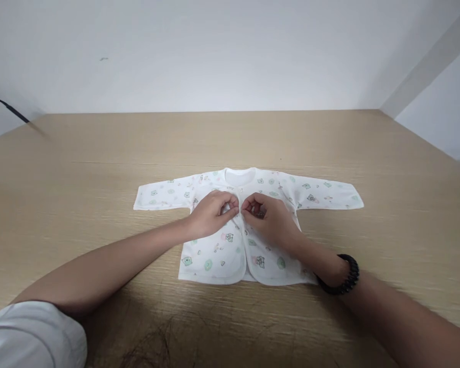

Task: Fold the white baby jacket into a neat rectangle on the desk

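A small white baby shirt (214, 255) with green and pink animal prints lies flat, its sleeves spread to both sides and its neck opening away from me. Down the middle runs its front opening, parted towards the hem. My left hand (214, 212) is closed in a pinch on the left front edge, upper chest. Facing it, my right hand (270, 217) pinches the right front edge. The fingertips of both hands almost meet at the opening. Whatever fastener lies between them is too small and covered to make out.
The shirt rests on a light wooden table (99, 179). A white wall (214, 61) rises behind the far edge, and another wall (440, 97) stands at the right. A black cable (7, 107) reaches in at the far left. Strands of hair (149, 347) hang at the bottom.
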A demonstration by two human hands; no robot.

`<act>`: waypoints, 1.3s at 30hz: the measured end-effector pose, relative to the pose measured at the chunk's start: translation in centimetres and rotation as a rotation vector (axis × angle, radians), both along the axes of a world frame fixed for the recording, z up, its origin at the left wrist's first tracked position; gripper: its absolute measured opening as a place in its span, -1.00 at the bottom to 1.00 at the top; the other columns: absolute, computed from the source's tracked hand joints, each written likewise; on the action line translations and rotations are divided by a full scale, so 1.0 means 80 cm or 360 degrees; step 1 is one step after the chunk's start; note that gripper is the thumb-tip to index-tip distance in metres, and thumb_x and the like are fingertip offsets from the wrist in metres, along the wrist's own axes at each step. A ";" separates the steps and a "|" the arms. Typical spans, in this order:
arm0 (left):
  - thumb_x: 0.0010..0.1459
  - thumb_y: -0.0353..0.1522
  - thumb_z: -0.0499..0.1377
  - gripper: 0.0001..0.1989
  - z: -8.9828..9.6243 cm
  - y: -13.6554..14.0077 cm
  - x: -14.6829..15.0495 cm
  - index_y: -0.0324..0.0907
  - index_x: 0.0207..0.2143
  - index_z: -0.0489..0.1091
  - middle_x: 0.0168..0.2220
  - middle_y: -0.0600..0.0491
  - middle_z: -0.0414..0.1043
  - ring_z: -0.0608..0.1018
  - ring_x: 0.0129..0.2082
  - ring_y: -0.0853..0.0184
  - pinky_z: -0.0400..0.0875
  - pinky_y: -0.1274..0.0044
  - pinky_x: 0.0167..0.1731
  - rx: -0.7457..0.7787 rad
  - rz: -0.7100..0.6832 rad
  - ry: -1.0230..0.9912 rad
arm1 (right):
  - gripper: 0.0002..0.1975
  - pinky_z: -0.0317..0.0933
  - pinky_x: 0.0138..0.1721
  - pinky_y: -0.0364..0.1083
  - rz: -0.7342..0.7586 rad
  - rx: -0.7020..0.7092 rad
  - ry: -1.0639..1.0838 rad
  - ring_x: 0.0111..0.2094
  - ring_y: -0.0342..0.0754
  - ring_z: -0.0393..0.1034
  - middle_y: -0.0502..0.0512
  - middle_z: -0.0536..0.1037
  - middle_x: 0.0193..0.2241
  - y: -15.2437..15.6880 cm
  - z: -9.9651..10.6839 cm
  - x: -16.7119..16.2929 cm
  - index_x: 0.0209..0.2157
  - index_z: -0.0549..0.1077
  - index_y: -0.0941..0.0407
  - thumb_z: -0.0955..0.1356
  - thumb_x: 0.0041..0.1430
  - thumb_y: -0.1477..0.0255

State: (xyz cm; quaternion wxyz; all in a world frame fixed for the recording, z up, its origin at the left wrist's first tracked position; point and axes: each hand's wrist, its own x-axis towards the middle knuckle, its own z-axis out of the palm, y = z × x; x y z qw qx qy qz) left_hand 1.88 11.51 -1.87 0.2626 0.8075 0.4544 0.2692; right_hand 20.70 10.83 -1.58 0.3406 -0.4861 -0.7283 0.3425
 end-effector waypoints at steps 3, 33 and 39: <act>0.22 -0.36 0.10 -0.89 0.000 0.001 -0.001 -0.15 -0.39 0.36 -0.44 0.10 0.38 0.40 -0.39 0.35 0.33 0.46 -0.30 0.0010 -0.0017 0.0011 | -0.96 0.17 -0.45 -0.13 0.0040 0.0085 -0.0037 -0.52 -0.15 0.27 -0.04 0.46 -0.55 0.002 -0.005 0.000 -0.42 0.41 0.08 0.32 0.02 0.48; 0.14 -0.37 0.14 -0.92 -0.003 -0.001 -0.003 -0.16 -0.40 0.40 -0.44 0.10 0.41 0.36 -0.47 0.41 0.26 0.55 -0.48 -0.0167 0.0052 -0.0170 | -0.92 0.15 -0.42 -0.11 0.0034 0.0183 -0.0240 -0.51 -0.13 0.30 -0.06 0.47 -0.57 0.003 -0.006 0.000 -0.49 0.43 0.07 0.33 0.05 0.48; 0.10 -0.39 0.14 -0.93 -0.003 0.000 -0.002 -0.15 -0.45 0.38 -0.48 0.11 0.39 0.32 -0.49 0.41 0.24 0.55 -0.48 -0.0202 0.0033 -0.0177 | -0.89 0.12 -0.42 -0.11 0.0042 0.0194 -0.0286 -0.52 -0.13 0.28 -0.06 0.46 -0.59 0.004 -0.006 -0.001 -0.52 0.41 0.08 0.31 0.04 0.51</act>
